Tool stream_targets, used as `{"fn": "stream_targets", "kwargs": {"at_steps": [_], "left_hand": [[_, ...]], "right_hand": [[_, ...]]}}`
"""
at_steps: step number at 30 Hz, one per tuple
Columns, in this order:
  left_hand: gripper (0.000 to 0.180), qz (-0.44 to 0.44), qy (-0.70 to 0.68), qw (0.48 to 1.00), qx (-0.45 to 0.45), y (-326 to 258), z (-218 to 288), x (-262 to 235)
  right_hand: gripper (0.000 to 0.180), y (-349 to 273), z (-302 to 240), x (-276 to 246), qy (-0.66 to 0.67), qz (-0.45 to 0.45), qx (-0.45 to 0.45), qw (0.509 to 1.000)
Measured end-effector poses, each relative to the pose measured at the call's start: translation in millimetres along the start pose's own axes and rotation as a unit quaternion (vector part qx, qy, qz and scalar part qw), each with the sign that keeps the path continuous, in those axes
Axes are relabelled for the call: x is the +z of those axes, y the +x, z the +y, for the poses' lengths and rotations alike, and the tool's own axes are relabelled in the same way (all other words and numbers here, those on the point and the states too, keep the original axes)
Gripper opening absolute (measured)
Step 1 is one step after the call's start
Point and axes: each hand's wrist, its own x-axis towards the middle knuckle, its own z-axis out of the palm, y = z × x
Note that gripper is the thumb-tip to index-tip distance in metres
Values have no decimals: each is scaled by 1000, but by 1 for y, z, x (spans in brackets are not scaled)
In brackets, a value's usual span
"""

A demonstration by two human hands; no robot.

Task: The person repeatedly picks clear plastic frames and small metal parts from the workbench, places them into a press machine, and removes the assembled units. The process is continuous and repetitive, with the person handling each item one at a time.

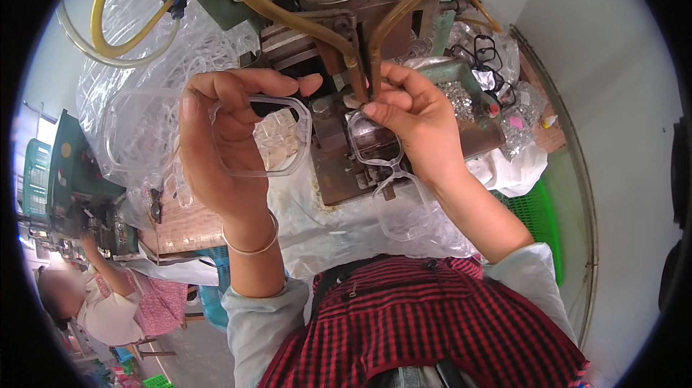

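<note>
My left hand (227, 135) is curled round a clear plastic eyeglass frame (306, 139). One rim of that frame shows right of the palm and the other, fainter, to the left of it. My right hand (429, 125) pinches a second clear eyeglass frame (394, 163) by its upper corner. This second frame hangs slanted in front of the metal machine (339, 139), one rim over the fixture and the other lower down over the pale sheet. The pinching fingertips are beside the ends of two amber tubes (376, 63), and the exact contact there is hidden.
A green metal tray (483, 132) with small shiny bits stands right of the machine. Dark eyeglass frames (486, 56) and plastic bags lie behind it. Many clear frames (144, 78) are heaped at left. A green basket (537, 218) sits low right. Another person (108, 298) works at far left.
</note>
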Motion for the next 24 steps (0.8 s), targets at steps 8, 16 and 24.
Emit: {"fn": "stream_targets", "kwargs": {"at_steps": [8, 16, 24], "left_hand": [[44, -121, -81, 965, -217, -85, -15, 18], [49, -138, -98, 970, -173, -84, -7, 5], [44, 35, 214, 968, 125, -23, 15, 5]], "right_hand": [[50, -14, -23, 10, -177, -15, -42, 983], [21, 1, 3, -20, -221, 48, -104, 969], [23, -16, -6, -52, -477, 24, -304, 824]]}}
